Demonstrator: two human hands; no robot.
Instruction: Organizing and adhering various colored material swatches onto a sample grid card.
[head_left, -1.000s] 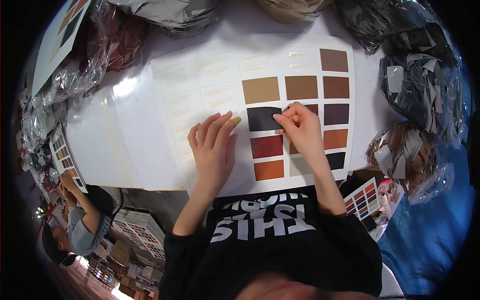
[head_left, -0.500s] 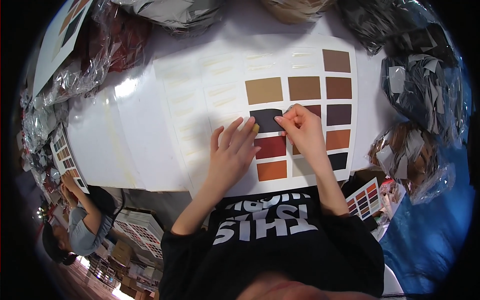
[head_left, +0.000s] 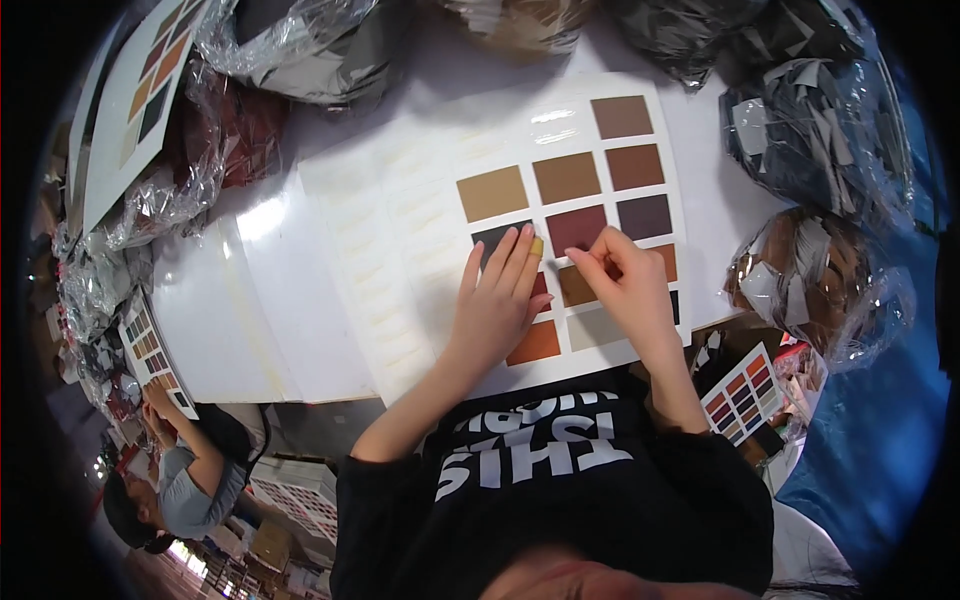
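Note:
A large white sample card [head_left: 420, 350] lies on the table with rows of coloured swatches on its right part. My left hand [head_left: 500, 290] rests with fingers stretched out over a dark grey swatch [head_left: 490, 243], hiding part of it and of the red swatch below. A yellow band [head_left: 538, 246] wraps one of its fingers. My right hand [head_left: 635, 285], fingers curled in with nothing seen in them, hovers over the brown swatch [head_left: 577, 287], close under a maroon swatch [head_left: 575, 228]. Orange [head_left: 533, 343] and beige [head_left: 595, 330] swatches sit in the lowest row.
Clear plastic bags of grey [head_left: 785, 130], brown [head_left: 785, 265] and dark red [head_left: 235, 130] pieces ring the table. Another swatch card [head_left: 150, 115] stands at the far left; a small one [head_left: 742, 395] lies at the right. A person [head_left: 190, 480] works at the left.
My right hand has let go of the dark grey swatch's edge and drawn back toward me. My left hand has moved onto that swatch. The view has shifted slightly.

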